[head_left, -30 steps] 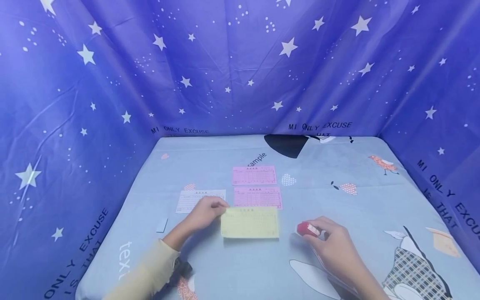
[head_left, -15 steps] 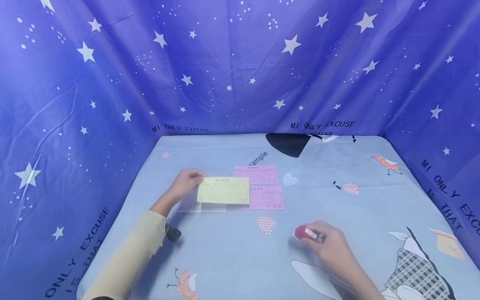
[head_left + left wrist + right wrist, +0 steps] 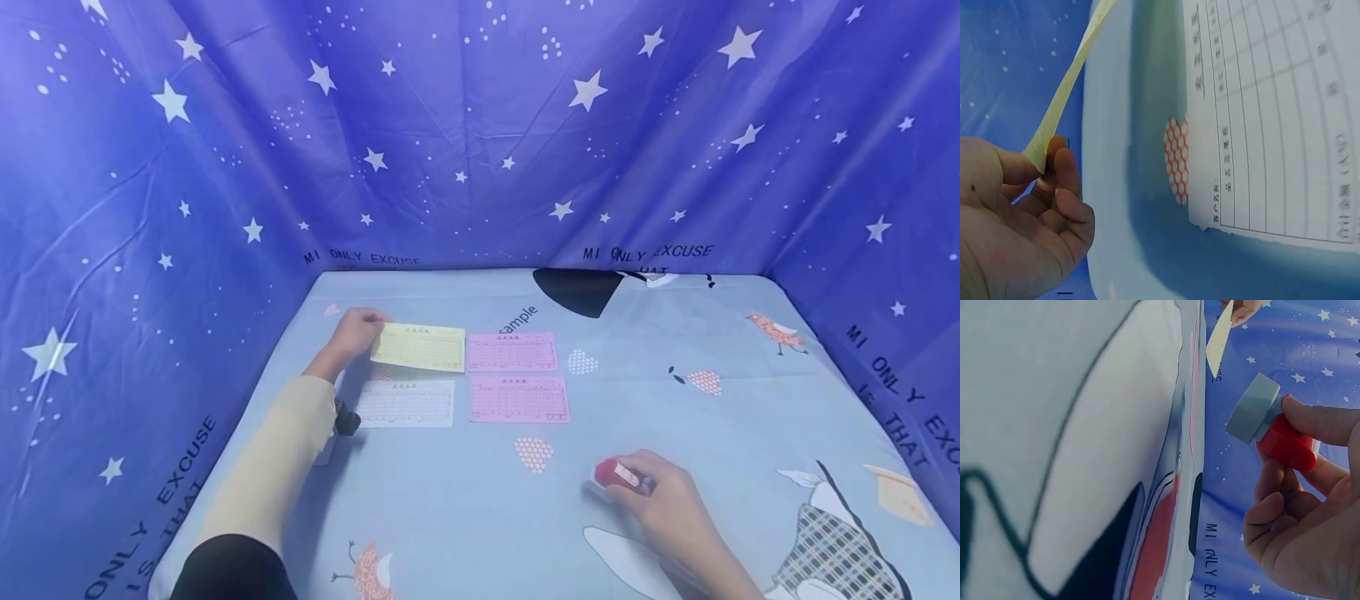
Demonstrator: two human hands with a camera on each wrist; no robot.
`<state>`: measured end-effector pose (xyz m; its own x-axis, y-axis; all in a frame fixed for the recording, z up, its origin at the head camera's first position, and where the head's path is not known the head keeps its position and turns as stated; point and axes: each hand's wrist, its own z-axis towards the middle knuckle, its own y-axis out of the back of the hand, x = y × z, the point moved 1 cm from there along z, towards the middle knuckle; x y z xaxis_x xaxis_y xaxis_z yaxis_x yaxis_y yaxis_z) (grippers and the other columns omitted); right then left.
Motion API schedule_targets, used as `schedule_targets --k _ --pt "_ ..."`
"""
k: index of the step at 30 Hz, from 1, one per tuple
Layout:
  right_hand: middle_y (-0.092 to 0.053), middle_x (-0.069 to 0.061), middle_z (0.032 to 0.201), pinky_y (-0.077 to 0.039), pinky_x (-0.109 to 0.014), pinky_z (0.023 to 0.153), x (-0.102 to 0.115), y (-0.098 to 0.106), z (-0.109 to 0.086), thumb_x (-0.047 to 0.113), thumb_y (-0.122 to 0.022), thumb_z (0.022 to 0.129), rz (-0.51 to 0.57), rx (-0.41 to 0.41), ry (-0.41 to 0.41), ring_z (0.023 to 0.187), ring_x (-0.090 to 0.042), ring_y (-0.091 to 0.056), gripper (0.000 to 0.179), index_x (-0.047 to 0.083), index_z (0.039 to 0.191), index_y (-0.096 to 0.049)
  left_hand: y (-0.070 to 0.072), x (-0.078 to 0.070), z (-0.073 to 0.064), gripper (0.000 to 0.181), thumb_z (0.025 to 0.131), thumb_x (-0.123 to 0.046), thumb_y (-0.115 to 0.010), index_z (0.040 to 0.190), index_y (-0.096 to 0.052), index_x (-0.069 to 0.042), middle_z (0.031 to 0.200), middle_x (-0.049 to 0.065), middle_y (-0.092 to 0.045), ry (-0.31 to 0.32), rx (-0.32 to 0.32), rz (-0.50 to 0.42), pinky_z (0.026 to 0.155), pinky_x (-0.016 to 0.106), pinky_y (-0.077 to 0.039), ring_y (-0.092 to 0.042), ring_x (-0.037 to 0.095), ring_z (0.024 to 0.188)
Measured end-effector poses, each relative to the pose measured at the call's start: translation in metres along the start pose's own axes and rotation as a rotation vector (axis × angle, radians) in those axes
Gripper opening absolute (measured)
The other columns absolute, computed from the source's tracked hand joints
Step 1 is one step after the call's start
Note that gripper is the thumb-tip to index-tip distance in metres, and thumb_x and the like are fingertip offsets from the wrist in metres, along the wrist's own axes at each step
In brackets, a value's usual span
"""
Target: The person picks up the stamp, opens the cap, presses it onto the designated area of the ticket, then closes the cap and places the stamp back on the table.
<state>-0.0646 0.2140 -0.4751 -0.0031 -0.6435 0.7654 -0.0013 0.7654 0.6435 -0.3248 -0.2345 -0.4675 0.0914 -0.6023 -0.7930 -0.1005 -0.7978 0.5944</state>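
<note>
My left hand (image 3: 356, 333) pinches a yellow printed slip (image 3: 418, 346) at its left edge, toward the back left of the table. In the left wrist view the slip (image 3: 1066, 90) appears edge-on between thumb and fingers, raised off the cloth. Just in front of it lies a white printed slip (image 3: 407, 406). Two pink slips, a far one (image 3: 512, 352) and a nearer one (image 3: 520, 400), lie flat to the right. At the front right, my right hand (image 3: 667, 496) grips a red hand stamp (image 3: 617, 473); in the right wrist view its grey head (image 3: 1255, 407) points away from the palm.
A light blue patterned cloth (image 3: 465, 517) covers the table. Purple-blue starry curtains (image 3: 465, 125) stand at the back and both sides. A small flat pale piece (image 3: 324, 454) lies partly hidden by the left forearm.
My left hand has carried the yellow slip from the middle front to the back left, passing over the white slip. The right hand stays at the front right with the stamp.
</note>
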Motion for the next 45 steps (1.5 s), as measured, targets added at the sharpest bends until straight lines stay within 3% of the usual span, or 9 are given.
schedule_targets --k 13,21,25,28,33,39,42,45 --pt "-0.065 0.012 0.087 -0.046 -0.023 0.063 0.003 0.0 0.0 0.008 -0.085 0.078 -0.011 -0.03 0.037 0.074 -0.006 -0.054 0.025 0.02 0.099 -0.077 -0.008 0.007 0.02 0.029 0.097 -0.002 -0.046 0.113 -0.069 0.005 0.116 0.024 -0.067 -0.009 -0.004 0.136 0.097 0.048 -0.046 -0.06 0.036 0.109" --pt "-0.065 0.014 0.086 -0.045 -0.023 0.063 0.002 -0.003 -0.001 0.008 -0.086 0.076 -0.037 -0.046 0.079 0.072 -0.004 -0.053 0.026 0.021 0.097 -0.077 -0.009 0.011 0.02 0.034 0.101 -0.009 -0.047 0.129 -0.061 0.005 0.134 0.026 -0.058 -0.015 0.0 0.215 0.109 0.052 -0.038 -0.052 0.041 0.127" --pt "-0.066 0.014 0.087 -0.046 -0.023 0.065 0.003 -0.004 -0.001 0.007 -0.086 0.076 -0.042 -0.042 0.083 0.074 -0.005 -0.055 0.027 0.022 0.097 -0.077 -0.007 0.017 0.011 0.042 0.102 -0.015 -0.046 0.137 -0.052 0.007 0.14 0.028 -0.052 0.019 -0.003 0.297 0.112 0.055 -0.034 -0.046 0.045 0.132" --pt "-0.066 0.013 0.089 -0.046 -0.024 0.065 0.003 -0.004 -0.001 0.008 -0.086 0.077 -0.04 -0.023 0.072 0.075 -0.005 -0.055 0.027 0.023 0.099 -0.077 -0.004 0.025 0.001 0.045 0.101 -0.019 -0.045 0.137 -0.051 0.009 0.138 0.029 -0.053 0.031 -0.015 0.36 0.109 0.056 -0.037 -0.049 0.046 0.128" --pt "-0.067 0.012 0.091 -0.048 -0.023 0.065 0.002 -0.004 0.0 0.01 -0.085 0.078 -0.042 -0.006 0.059 0.077 -0.006 -0.056 0.027 0.023 0.1 -0.076 -0.005 0.036 -0.02 0.036 0.099 -0.019 -0.045 0.119 -0.063 0.004 0.117 0.023 -0.065 0.002 -0.015 0.39 0.093 0.052 -0.049 -0.061 0.039 0.106" --pt "-0.066 0.014 0.089 -0.048 -0.024 0.065 0.002 -0.007 0.0 0.008 -0.085 0.077 -0.027 -0.022 0.099 0.075 -0.005 -0.056 0.028 0.024 0.099 -0.076 -0.008 0.045 -0.046 0.025 0.096 -0.019 -0.057 0.106 -0.069 0.001 0.096 0.013 -0.069 -0.043 0.055 0.401 0.074 0.041 -0.051 -0.061 0.026 0.082" --pt "-0.066 0.014 0.088 -0.047 -0.024 0.065 0.003 -0.008 0.0 0.007 -0.085 0.077 -0.016 -0.023 0.108 0.074 -0.006 -0.055 0.028 0.024 0.098 -0.076 -0.008 0.047 -0.056 0.025 0.093 -0.02 -0.065 0.105 -0.07 0.0 0.091 0.011 -0.069 -0.05 0.075 0.395 0.076 0.043 -0.051 -0.062 0.026 0.081" --pt "-0.065 0.015 0.088 -0.047 -0.024 0.064 0.002 -0.009 0.0 0.009 -0.086 0.077 -0.015 -0.019 0.111 0.074 -0.005 -0.055 0.028 0.023 0.099 -0.076 -0.009 0.049 -0.062 0.031 0.091 -0.022 -0.07 0.11 -0.07 0.002 0.098 0.014 -0.069 -0.059 0.078 0.401 0.086 0.049 -0.051 -0.063 0.031 0.091"
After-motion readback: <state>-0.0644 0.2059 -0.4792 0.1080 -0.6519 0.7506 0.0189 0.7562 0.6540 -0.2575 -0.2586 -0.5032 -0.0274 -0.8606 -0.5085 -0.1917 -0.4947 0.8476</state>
